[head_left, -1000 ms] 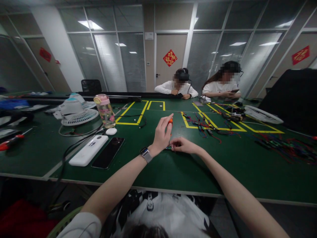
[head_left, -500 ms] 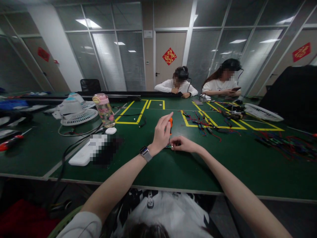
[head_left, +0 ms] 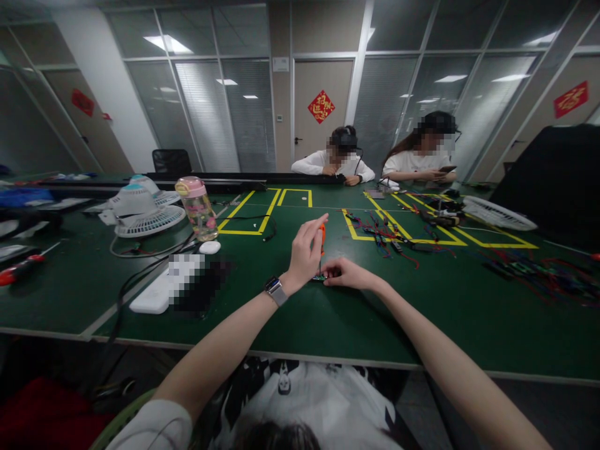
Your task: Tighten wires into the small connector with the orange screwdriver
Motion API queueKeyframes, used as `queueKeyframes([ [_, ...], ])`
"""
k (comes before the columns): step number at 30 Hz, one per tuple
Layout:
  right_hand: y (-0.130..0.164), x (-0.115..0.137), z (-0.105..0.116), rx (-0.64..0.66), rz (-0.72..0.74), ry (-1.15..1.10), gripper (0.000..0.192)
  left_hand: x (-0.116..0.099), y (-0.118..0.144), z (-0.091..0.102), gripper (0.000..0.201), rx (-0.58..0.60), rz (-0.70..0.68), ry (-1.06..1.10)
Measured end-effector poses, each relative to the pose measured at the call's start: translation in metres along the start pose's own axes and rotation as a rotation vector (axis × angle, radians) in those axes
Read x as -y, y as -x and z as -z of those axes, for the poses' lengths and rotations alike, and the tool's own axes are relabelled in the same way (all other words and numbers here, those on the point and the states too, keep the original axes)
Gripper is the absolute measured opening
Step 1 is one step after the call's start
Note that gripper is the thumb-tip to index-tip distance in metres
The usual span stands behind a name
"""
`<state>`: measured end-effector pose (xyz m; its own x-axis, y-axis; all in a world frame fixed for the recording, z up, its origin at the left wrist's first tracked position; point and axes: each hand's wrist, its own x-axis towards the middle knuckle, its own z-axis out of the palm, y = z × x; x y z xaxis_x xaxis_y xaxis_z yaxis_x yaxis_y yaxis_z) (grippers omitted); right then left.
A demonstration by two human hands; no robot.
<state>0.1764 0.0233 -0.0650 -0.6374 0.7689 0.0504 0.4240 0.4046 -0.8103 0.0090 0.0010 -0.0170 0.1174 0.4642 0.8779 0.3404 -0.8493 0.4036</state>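
Note:
An orange-handled screwdriver (head_left: 322, 235) stands upright, its thin shaft running down to a small green circuit board (head_left: 319, 278) on the table. My left hand (head_left: 305, 253), with a watch on its wrist, is round the handle; its fingers point up and away and partly hide the tool. Low beside the shaft, my right hand (head_left: 344, 274) is closed at the right edge of the board, fingertips pinching it. Most of the board is covered by my hands, so the screw under the tip cannot be seen.
Left of my arms are a white box-like device (head_left: 157, 294), a pink-lidded bottle (head_left: 197, 209) and fans (head_left: 150, 219). Wired boards (head_left: 384, 231) lie right of centre, with more tangled wires (head_left: 546, 272) farther right. Two people sit across the green table (head_left: 281, 319).
The screwdriver's handle and shaft have shifted slightly within my left hand, and more of the shaft shows. My right hand stays at the board almost unmoved.

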Motion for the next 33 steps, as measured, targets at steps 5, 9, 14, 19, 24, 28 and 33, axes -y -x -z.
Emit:
queueKeyframes([
  [5,-0.0011,-0.0039,-0.0007,0.004,0.001,-0.002,0.029,0.0014,0.0001,-0.0008,0.024,-0.068,0.01,-0.061],
  [9,-0.001,-0.0036,-0.001,-0.01,-0.004,-0.01,0.029,-0.0012,0.0001,0.0007,0.021,-0.062,0.004,-0.089],
  [14,-0.0004,-0.0001,-0.0005,-0.002,-0.006,-0.007,0.03,-0.0002,0.0006,-0.0004,0.032,-0.015,0.004,0.01],
  [19,0.0004,0.0016,0.0005,0.002,0.001,0.009,0.032,0.0006,0.0006,-0.0007,0.024,-0.066,0.002,-0.032],
  [24,0.0007,0.0017,0.0004,0.005,0.007,0.016,0.03,-0.0022,0.0004,0.0014,0.021,-0.063,-0.007,-0.095],
  [28,-0.0001,0.0001,0.0,0.0,0.01,0.013,0.029,-0.0013,0.0009,0.0014,0.03,-0.012,-0.016,-0.027],
  [33,0.0,-0.0003,0.0002,0.011,0.017,0.001,0.03,-0.0002,0.0011,0.0004,0.029,-0.032,-0.008,-0.018],
])
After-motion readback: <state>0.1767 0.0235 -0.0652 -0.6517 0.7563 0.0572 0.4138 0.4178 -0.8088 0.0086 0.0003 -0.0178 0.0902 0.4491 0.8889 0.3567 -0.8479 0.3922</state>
